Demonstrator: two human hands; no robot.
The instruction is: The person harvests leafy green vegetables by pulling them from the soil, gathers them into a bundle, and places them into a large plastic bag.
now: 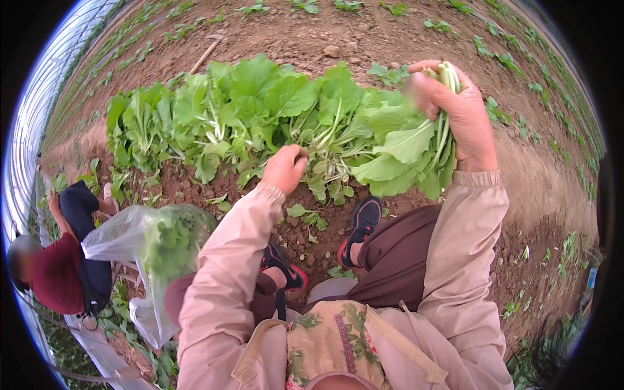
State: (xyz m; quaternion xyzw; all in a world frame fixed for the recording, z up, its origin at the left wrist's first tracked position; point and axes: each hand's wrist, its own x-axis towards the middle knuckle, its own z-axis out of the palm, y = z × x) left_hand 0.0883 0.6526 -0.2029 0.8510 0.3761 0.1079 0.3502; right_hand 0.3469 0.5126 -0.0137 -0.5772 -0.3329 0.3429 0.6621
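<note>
My right hand (460, 109) is closed around the pale stems of a bunch of leafy greens (399, 156). The stem ends point up and the broad leaves hang down to the left. Lower and to the left, my left hand (286, 168) has its fingers curled at the near edge of a long heap of leafy greens (239, 107) on the soil. Its fingertips are partly hidden, so whether it pinches a stem is unclear. White stems and small roots show along the heap's near side.
To my left stands a clear plastic bag (170, 239) filled with greens. Beyond it, another person (58, 278) sits low near the plastic greenhouse wall (29, 131). A wooden-handled hoe (205, 53) lies behind the heap. Rows of young plants (507, 61) grow farther out. My shoes (365, 219) rest on bare soil.
</note>
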